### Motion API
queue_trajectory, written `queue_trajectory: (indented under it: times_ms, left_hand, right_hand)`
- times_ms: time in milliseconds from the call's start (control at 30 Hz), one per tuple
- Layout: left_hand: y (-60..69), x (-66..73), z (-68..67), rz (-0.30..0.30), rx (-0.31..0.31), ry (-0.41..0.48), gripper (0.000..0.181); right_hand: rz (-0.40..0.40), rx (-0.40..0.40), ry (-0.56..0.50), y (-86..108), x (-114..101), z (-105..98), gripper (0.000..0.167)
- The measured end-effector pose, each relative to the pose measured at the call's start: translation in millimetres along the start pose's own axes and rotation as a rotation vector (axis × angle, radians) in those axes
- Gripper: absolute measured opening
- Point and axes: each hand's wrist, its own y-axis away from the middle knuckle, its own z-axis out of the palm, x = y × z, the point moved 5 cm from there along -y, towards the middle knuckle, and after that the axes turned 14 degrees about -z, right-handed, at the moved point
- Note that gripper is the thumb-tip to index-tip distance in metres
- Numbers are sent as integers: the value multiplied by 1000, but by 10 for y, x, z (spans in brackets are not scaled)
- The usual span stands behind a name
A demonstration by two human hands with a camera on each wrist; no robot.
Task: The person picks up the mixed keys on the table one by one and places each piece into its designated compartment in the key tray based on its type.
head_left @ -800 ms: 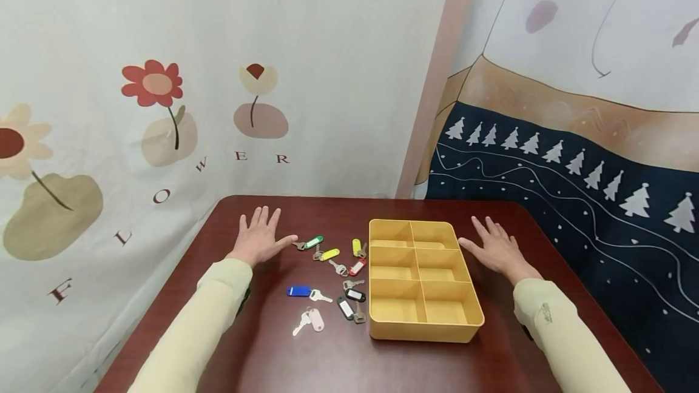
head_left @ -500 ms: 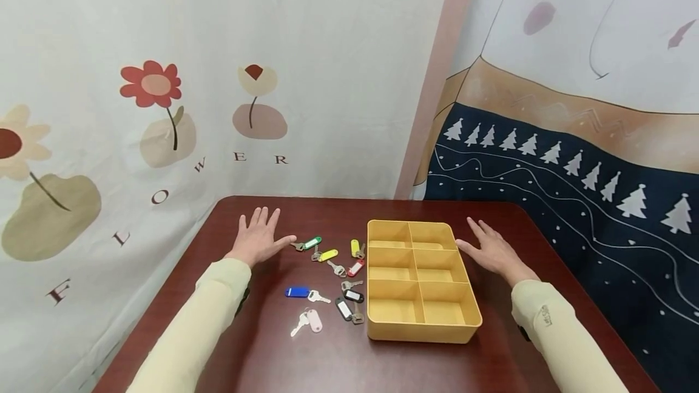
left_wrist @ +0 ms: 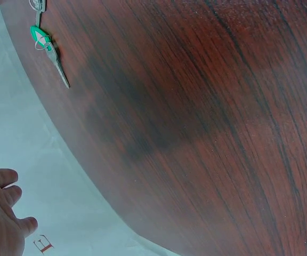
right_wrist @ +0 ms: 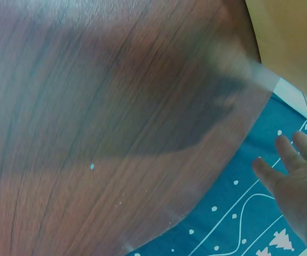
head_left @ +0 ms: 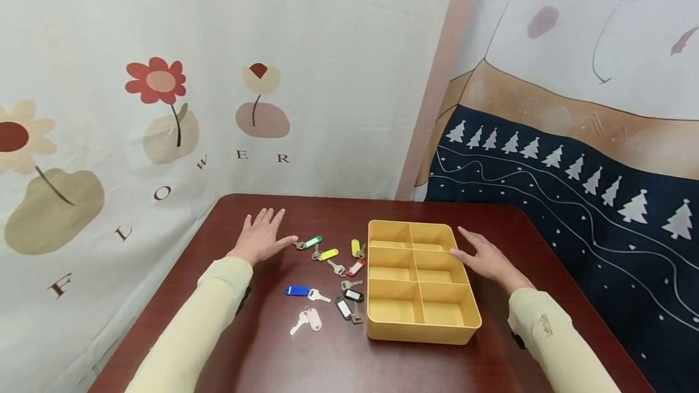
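My left hand point(head_left: 261, 239) is held above the table's left side with fingers spread, its thumb pointing toward a key with a green tag point(head_left: 312, 242). Holding nothing, my right hand point(head_left: 484, 256) is at the right edge of a yellow tray point(head_left: 423, 332) with six compartments; whether it touches the rim I cannot tell. Left of the tray lie several tagged keys: yellow tags point(head_left: 329, 255), a red tag point(head_left: 356, 268), a blue tag point(head_left: 297, 291), black tags point(head_left: 343, 308) and a pale pink tag point(head_left: 314, 319). The left wrist view shows the green-tagged key point(left_wrist: 52, 53).
The dark red-brown table point(head_left: 306, 362) has rounded far corners. Behind it hangs a white curtain point(head_left: 338, 77) with flower prints. A navy cloth point(head_left: 524, 199) with white trees borders the right side.
My right hand has moved left toward the tray, and its fingers have come closer together. The left hand stays nearly still. The keys and tray have not moved.
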Motion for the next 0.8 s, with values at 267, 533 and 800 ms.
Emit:
queue_trajectory:
  times_ms: [267, 533, 800]
  left_hand:
    - [-7, 7, 22, 10, -23, 10, 88]
    - [11, 20, 58, 20, -23, 34, 87]
    - [-23, 59, 91, 35, -45, 53, 87]
  right_hand:
    - [37, -10, -65, 18, -23, 63, 84]
    - [40, 11, -117, 49, -61, 78, 79]
    - [42, 40, -181, 53, -77, 106, 68]
